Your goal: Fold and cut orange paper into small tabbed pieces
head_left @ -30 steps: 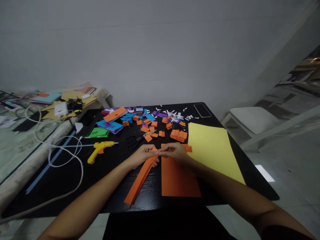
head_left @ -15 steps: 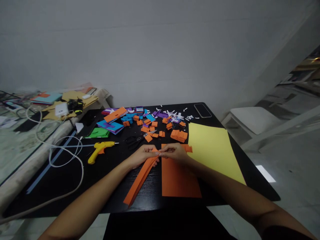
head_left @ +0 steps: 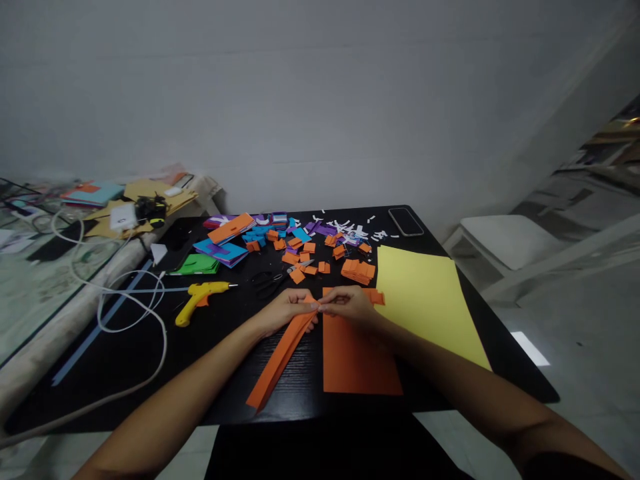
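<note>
A long folded orange paper strip [head_left: 280, 360] slants down toward the table's front edge. My left hand [head_left: 287, 312] is closed around its upper end, thumb on top. At that same end, the fingertips of my right hand [head_left: 347, 305] pinch the tip of the strip, close against my left thumb. Under my right hand lies a flat orange paper sheet [head_left: 360, 360], partly covered by the hand and forearm. Just beyond the hands are small folded orange paper pieces [head_left: 357, 271] and several loose ones. Scissors [head_left: 301, 265] lie among them, partly hidden.
A yellow glue gun [head_left: 200, 301] and black-handled pliers [head_left: 267, 285] lie left of my hands, near a white cable [head_left: 163, 333]. Yellow sheets [head_left: 430, 300] are on the right. A phone [head_left: 405, 222], white paper scraps [head_left: 357, 231] and blue folded paper [head_left: 220, 252] lie farther back.
</note>
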The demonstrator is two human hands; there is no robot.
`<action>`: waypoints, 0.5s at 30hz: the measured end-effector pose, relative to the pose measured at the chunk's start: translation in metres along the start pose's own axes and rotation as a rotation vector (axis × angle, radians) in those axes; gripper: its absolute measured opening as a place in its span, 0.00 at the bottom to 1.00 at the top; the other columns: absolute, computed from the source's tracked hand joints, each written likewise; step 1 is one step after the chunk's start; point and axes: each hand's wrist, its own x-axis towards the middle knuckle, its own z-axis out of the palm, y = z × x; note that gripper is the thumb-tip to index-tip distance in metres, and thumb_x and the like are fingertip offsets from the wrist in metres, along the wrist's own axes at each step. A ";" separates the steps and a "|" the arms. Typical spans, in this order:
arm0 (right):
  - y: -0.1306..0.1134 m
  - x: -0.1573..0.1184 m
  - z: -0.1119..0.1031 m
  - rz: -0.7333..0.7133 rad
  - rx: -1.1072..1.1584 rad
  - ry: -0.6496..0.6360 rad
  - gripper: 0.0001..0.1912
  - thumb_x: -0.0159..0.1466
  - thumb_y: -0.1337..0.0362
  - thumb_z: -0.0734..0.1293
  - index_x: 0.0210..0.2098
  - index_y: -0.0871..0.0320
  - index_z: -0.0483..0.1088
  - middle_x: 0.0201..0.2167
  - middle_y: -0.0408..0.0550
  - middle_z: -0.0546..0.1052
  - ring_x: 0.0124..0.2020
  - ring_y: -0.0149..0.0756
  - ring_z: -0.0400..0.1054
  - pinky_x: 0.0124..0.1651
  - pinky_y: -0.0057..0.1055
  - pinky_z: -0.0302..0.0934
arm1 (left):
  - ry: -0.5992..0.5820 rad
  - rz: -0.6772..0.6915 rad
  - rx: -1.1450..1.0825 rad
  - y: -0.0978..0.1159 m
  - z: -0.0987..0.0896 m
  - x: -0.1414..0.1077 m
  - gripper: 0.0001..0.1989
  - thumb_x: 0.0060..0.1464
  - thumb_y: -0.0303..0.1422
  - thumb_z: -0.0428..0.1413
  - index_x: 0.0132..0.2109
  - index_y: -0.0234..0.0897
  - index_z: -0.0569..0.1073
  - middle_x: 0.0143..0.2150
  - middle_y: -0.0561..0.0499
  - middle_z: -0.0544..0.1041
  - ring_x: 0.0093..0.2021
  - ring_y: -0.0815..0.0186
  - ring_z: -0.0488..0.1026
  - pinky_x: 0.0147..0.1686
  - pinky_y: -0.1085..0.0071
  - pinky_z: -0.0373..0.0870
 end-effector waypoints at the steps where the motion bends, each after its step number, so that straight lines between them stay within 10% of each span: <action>1: 0.000 0.000 0.000 -0.002 0.001 0.001 0.21 0.47 0.48 0.83 0.30 0.58 0.82 0.24 0.46 0.81 0.24 0.33 0.72 0.28 0.29 0.65 | 0.000 -0.001 0.000 0.000 0.000 0.000 0.22 0.46 0.45 0.73 0.33 0.31 0.74 0.28 0.46 0.82 0.25 0.66 0.79 0.28 0.72 0.77; 15: 0.000 0.000 0.000 -0.004 -0.021 0.003 0.21 0.49 0.47 0.82 0.31 0.58 0.82 0.23 0.45 0.80 0.24 0.34 0.73 0.28 0.31 0.66 | 0.014 0.011 -0.004 -0.002 0.000 0.000 0.22 0.47 0.45 0.72 0.34 0.31 0.75 0.29 0.46 0.82 0.25 0.66 0.79 0.28 0.72 0.76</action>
